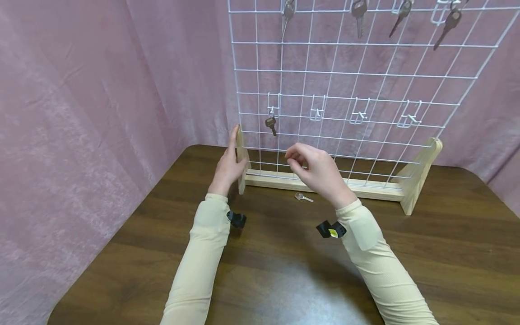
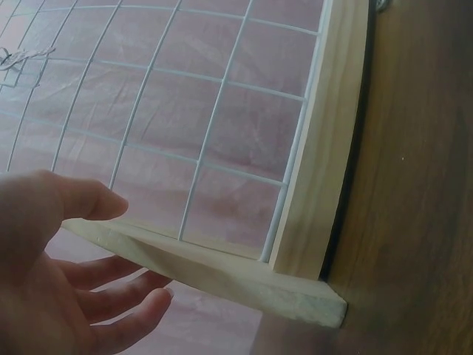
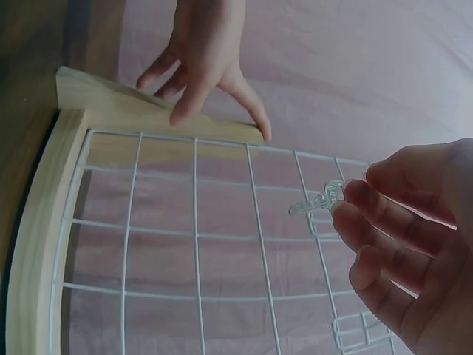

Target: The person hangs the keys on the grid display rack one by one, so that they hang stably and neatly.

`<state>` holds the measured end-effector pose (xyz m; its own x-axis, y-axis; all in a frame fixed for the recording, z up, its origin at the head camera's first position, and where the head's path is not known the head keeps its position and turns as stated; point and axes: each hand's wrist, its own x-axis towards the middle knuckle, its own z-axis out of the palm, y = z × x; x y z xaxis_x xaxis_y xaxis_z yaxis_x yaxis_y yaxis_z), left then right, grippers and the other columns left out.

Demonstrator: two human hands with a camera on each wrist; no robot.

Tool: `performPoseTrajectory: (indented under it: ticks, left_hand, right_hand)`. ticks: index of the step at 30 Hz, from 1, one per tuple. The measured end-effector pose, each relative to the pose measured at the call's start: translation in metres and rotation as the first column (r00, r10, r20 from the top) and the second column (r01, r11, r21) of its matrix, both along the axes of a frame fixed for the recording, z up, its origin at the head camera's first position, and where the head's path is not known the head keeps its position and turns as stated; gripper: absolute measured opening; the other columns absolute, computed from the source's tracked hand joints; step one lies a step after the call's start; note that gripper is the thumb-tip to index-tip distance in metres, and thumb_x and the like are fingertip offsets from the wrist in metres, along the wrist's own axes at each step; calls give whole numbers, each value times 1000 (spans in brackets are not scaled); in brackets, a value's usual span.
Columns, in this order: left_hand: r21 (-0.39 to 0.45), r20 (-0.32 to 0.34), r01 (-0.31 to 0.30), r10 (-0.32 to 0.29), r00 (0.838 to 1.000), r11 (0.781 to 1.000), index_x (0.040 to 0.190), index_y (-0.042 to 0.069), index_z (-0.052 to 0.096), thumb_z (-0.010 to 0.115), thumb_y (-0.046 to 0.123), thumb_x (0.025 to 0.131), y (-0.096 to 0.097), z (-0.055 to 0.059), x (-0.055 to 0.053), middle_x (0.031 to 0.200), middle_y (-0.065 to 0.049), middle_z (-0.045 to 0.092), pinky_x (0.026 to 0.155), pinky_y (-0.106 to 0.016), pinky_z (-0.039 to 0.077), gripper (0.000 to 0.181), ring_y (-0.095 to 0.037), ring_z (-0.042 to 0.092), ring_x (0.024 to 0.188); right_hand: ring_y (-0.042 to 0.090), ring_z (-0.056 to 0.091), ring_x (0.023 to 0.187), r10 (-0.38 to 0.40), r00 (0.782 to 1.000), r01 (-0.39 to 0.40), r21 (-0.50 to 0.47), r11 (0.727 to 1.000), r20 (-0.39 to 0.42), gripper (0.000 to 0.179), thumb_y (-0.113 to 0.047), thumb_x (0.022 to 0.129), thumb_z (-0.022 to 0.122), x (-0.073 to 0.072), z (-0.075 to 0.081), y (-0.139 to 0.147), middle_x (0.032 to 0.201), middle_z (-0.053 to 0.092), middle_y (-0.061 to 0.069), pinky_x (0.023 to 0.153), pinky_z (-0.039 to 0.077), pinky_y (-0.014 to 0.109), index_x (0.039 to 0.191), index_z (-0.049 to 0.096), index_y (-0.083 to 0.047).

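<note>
My left hand is at the left wooden end piece of the stand, its index finger stretched toward the top. In the left wrist view its thumb and other fingers lie on opposite sides of that end piece. My right hand hovers before the lower grid with loosely bent fingers; nothing shows between them. A small key hangs from the lower left hook. In the right wrist view this key appears beside the right fingertips; whether they touch cannot be told. Another silver key lies on the table below.
The white wire grid stands in a wooden base. Several keys hang along its top, one of them a large key at right. Bare hooks, such as the white hook, line the lower row. Pink curtain surrounds the brown table.
</note>
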<state>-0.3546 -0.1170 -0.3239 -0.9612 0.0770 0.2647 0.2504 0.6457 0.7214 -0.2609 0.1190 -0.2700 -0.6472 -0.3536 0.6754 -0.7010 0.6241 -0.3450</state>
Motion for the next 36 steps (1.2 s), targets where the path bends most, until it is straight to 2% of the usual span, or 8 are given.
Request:
performPoseTrajectory:
  ticks: [6,11,15,19,22,24,32,36]
  left_hand:
    - [-5,14,-6,6,1000,1000,145,60,-8,57,14,93,0,0,0,146,-24,43,80,-54,54,95,-45,62,102]
    - [-6,13,-6,6,1000,1000,144,61,-8,58,15,92,-1,0,0,146,-24,44,81,-55,54,96,-45,61,104]
    - [-10,-1,-2,2,1000,1000,145,60,-7,58,14,92,-1,0,-1,145,-24,44,81,-55,54,96,-45,61,103]
    - [-18,-2,-5,5,1000,1000,145,59,-8,58,13,92,0,-1,-1,144,-24,45,80,-54,54,97,-44,61,101]
    - [-17,-1,-10,10,1000,1000,146,59,-7,58,12,91,1,-1,-1,138,-25,49,79,-53,54,97,-42,62,98]
    - [-13,1,-10,10,1000,1000,146,58,-7,58,12,91,1,0,-1,135,-25,51,78,-52,54,97,-42,62,96]
    - [-3,-1,2,-2,1000,1000,146,58,-8,56,12,92,2,1,1,131,-24,53,74,-51,56,96,-38,62,90]
    - [12,13,13,-14,1000,1000,146,59,-8,54,10,92,2,1,2,129,-23,54,72,-49,57,96,-37,63,89]
  right_hand:
    - [17,67,76,-9,998,6,36,999,67,9,-5,91,61,-3,0,7,91,72,7,72,56,37,98,66,-6]
    - [18,67,80,2,977,-35,152,988,212,7,-9,91,62,-10,-5,16,88,72,5,73,54,37,97,66,-8]
    - [18,65,83,42,936,-151,291,945,348,8,-10,91,61,-24,-22,22,88,71,4,74,53,35,96,66,-7]
    - [20,64,85,56,866,-270,371,889,496,12,-9,89,62,-37,-43,27,97,68,8,74,53,33,100,64,-4]
    - [25,63,91,32,829,-311,412,856,559,19,-10,88,64,-42,-53,29,105,64,13,80,52,36,105,63,-2]
    - [28,60,95,16,827,-321,449,834,562,23,-10,87,65,-43,-58,30,108,62,16,86,50,40,108,62,-1]
    - [30,56,109,-77,778,-326,505,799,624,34,-10,87,65,-47,-68,33,116,59,17,97,46,44,119,58,-2]
    - [28,55,110,-127,762,-315,534,785,635,34,-12,88,65,-47,-72,33,117,57,14,98,46,43,121,58,-5]
